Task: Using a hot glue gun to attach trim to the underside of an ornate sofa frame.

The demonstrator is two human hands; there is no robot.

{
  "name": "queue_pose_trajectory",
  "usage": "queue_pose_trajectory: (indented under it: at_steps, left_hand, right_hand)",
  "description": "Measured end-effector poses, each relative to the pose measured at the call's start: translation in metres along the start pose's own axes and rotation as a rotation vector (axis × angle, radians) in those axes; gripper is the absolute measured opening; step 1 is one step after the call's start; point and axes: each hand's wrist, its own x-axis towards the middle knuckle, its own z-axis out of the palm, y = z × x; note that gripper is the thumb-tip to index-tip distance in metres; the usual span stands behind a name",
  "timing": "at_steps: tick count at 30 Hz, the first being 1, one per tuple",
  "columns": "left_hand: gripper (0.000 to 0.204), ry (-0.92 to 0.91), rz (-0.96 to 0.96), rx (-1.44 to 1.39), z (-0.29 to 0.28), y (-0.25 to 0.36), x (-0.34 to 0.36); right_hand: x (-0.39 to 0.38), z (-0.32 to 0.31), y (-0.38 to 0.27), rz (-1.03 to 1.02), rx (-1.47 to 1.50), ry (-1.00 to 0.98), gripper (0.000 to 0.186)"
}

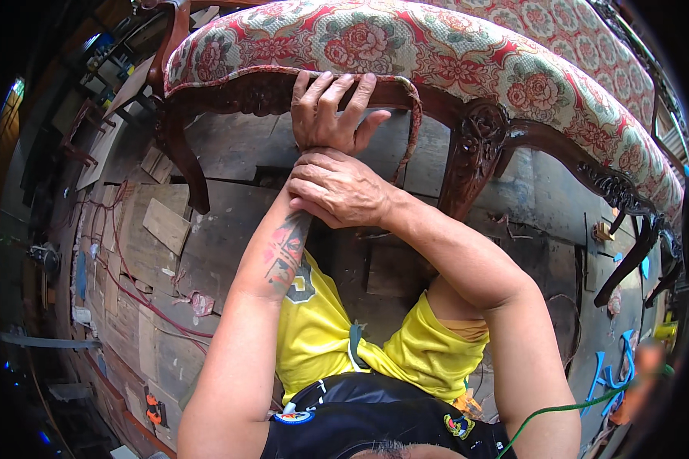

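Observation:
A wooden sofa with carved dark legs and red-and-cream floral upholstery [452, 69] stands in front of me. Fabric piping [245, 70] runs along the lower edge of its seat front; past my fingers its loose end hangs down. My left hand [333, 115] is open, fingers apart, their tips pressing on the piping where fabric meets the wooden rail [260, 101]. Its thumb sticks out to the right. Wrapped around my left wrist is my right hand [338, 187], closed, with its fingers lying across the forearm. Beneath the fingertips, the piping is partly hidden.
Below the sofa lies a worn plank floor [230, 252] with a loose board [166, 226]. Red cables [157, 302] trail on the left, near an orange-and-black tool [155, 409]. Blue strips [612, 375] lie to the right. A green cord [566, 408] crosses my right upper arm.

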Motion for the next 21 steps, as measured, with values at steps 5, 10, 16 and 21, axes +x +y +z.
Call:
queue_pose_trajectory:
  at_steps: [5,10,16,21]
  left_hand:
    - [0.050,-0.005,-0.010,-0.013,-0.0022,0.0000,0.0022]
    - [0.048,-0.018,-0.026,-0.036,-0.0048,0.0010,0.0039]
    - [0.044,0.029,0.001,-0.009,-0.0024,0.0011,0.0062]
    - [0.044,0.075,0.032,-0.004,0.0019,0.0011,0.0089]
  right_hand:
    - [0.0007,0.0002,-0.0005,0.085,0.061,0.013,0.021]
    - [0.0009,0.0032,0.0002,0.020,-0.013,0.071,0.023]
    - [0.0020,0.0072,0.0031,-0.002,-0.037,0.044,0.017]
    - [0.0000,0.0077,0.0034,-0.020,-0.017,0.029,0.018]
